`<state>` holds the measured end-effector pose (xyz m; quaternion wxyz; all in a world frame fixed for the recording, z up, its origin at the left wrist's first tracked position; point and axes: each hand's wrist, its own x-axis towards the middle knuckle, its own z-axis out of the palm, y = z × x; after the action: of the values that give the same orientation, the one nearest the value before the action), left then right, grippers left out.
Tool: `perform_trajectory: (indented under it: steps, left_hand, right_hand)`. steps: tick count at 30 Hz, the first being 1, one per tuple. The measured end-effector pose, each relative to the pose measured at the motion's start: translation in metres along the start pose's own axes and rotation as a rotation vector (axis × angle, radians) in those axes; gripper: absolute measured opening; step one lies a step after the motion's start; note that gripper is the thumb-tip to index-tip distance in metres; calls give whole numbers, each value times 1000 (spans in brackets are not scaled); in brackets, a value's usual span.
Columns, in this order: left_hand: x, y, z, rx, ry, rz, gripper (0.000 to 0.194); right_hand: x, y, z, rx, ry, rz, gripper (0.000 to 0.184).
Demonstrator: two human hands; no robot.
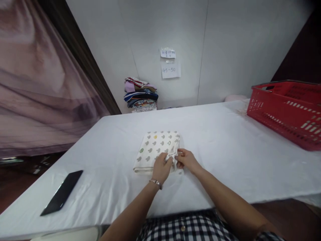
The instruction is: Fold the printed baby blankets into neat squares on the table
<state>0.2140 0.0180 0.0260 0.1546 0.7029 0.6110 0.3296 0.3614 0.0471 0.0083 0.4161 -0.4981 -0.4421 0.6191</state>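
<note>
A: Left grip (161, 168) and right grip (188, 161): state?

B: Both closed on fabric. Left pinches a bunched fold (171, 156) of the patterned cloth (154, 147); right has fingers bent in on that bunch from the opposite side. Exact fingertip contact is partly hidden.

A: Where's the cloth?

B: Flat on the white-covered desk (220, 137), folded in layers. Most of it lies beyond the left grip and to its left; the gathered edge sits between the two grips. Grey motifs, a few yellow and green ones.

A: Step in hand?

B: My read: handling the right-hand edge, gathering or straightening it. Main panel looks neat, the bit at the fingers is crumpled. Can't tell whether it's being tucked or turned out.

A: Next move calls for?

B: Judgement only: a light pinch on both sides, and the bunch eased smooth along the edge. Pulling too hard could drag the layers out of line, so the left grip would do well to steady the panel.

A: Anything else around?

B: Dark flat object (62, 192) left of the left grip, well apart; can't say what it is. Red basket (283, 117) beyond the right grip, far off to its right. Pile of folded fabrics (141, 95) past both grips, by the wall (225, 50). Bracelet (155, 182) on the wrist just behind the left grip.
</note>
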Motion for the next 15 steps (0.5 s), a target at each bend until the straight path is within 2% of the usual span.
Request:
perform_trajectory:
  steps: [3,6,11,15]
  left_hand:
    - [-5,3,0,39,5,178,13]
    - [-9,3,4,150,-40,324,26]
    - [-7,-5,10,283,-136,363,53]
    - [-3,-9,11,362,-169,411,58]
  right_hand:
    - [3,7,4,-37,-14,-10,26]
    - [6,14,1,-20,-17,-17,18]
    - [4,19,-7,4,-51,-28,13]
    - [1,15,-11,-17,-91,-78,11]
